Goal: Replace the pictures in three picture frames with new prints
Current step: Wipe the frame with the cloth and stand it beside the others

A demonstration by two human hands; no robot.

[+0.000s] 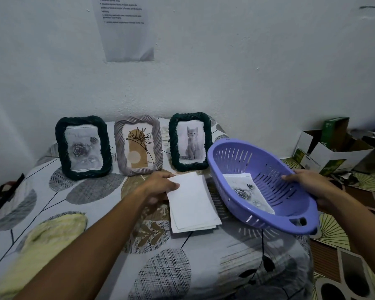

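- Three picture frames stand in a row at the back of the bed, against the wall: a dark green frame point(83, 147) with a rose picture, a grey frame point(138, 145) with a line drawing of a plant, and a second dark green frame point(190, 141) with a kitten picture.
- All three frames are closed and upright, and each one has a picture inside. It is not possible to tell whether these are the old pictures or the new prints.
- The left hand point(160, 186) pinches the top corner of a small stack of white sheets point(193, 205), which lies face down on the patterned bed cover point(204, 267) just in front of the frames.
- The right hand point(310, 185) grips the far rim of a purple basket point(266, 185) and holds it tilted, just beside the sheets.
- Inside the basket lies one rose print point(246, 191), face up.
- Judging from this, the task is either at its very start or at its end; no frame is open now.
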